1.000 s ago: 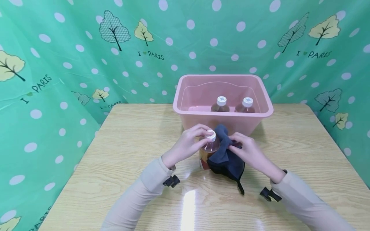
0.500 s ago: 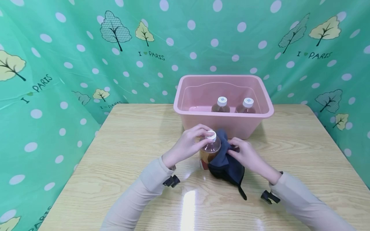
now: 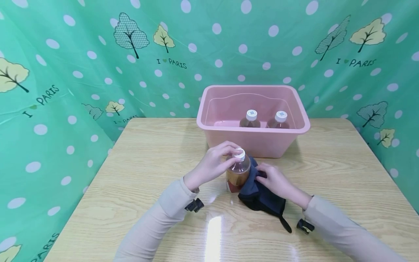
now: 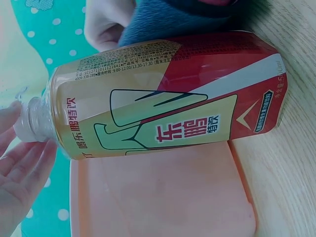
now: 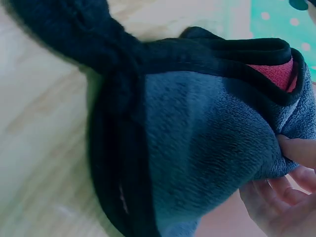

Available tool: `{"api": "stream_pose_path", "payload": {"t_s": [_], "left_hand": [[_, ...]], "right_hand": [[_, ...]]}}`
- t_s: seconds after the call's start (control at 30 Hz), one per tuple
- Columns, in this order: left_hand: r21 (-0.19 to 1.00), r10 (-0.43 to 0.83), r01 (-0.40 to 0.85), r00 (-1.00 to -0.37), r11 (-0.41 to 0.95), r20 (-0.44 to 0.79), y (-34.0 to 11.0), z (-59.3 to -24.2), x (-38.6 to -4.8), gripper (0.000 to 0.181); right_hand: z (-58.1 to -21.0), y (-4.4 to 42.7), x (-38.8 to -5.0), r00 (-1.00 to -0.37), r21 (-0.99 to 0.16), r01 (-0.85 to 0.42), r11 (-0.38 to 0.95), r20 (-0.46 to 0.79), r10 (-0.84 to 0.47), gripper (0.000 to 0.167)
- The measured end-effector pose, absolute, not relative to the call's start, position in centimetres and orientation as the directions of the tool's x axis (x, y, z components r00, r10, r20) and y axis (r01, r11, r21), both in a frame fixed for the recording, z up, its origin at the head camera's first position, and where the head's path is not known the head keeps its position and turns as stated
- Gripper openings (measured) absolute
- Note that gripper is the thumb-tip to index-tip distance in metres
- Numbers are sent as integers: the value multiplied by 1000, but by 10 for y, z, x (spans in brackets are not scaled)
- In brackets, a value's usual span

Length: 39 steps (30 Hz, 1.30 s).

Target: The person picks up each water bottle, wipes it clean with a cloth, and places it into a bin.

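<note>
A drink bottle (image 3: pixel 238 177) with a red and gold label stands upright on the table in front of the pink bin. My left hand (image 3: pixel 214 162) pinches its white cap from above; the left wrist view shows the thumb and fingers around the bottle's neck (image 4: pixel 37 118). Against the bottle's right side lies a dark blue-grey cloth (image 3: pixel 263 194) with black edging and a hanging loop. My right hand (image 3: pixel 276 180) pinches this cloth near the bottle. In the right wrist view the cloth (image 5: pixel 207 143) is bunched, with a bit of red lining showing.
Behind the bottle sits the pink plastic bin (image 3: pixel 242 143). Inside it stand two white-capped bottles, one in the middle (image 3: pixel 250 122) and one to the right (image 3: pixel 278 123). A green dotted curtain (image 3: pixel 183 83) borders the wooden table (image 3: pixel 147 163).
My right hand has drawn the cloth down along the bottle's side and toward me, so its loop swings nearer the right arm. The left hand and bottle stay in place.
</note>
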State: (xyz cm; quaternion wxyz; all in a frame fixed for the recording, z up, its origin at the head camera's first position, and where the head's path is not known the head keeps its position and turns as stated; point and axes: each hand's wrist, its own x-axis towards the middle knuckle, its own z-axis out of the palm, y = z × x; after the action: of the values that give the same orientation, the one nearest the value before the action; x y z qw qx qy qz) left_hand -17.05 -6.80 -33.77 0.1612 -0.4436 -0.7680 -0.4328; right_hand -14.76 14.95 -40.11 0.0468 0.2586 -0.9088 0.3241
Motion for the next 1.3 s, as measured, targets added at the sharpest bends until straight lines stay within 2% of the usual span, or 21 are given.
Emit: {"api": "stream_pose_path", "payload": {"t_s": [0.4,0.73,0.97,1.3], "left_hand": [[522,546,820,-555,234,628,-68,-337,-170,14],[512,534,825,-551,239,640,-67,-337,-170,17],[511,531,825,-552,239,643,-68,-337,-170,18],[512,533,828,-546,229,646,-67,-337,-172,16]], "right_hand": [[-406,149,-147,-854,-543,-516,663,266,-447,16],[-381,149,-142,-834,-561,-552,616,369,-411,18],[-364,148,-141,-784,-537,-617,576,482,-390,22],[-350,147,-140,-794,-548,-604,579,478,-377,22]]}}
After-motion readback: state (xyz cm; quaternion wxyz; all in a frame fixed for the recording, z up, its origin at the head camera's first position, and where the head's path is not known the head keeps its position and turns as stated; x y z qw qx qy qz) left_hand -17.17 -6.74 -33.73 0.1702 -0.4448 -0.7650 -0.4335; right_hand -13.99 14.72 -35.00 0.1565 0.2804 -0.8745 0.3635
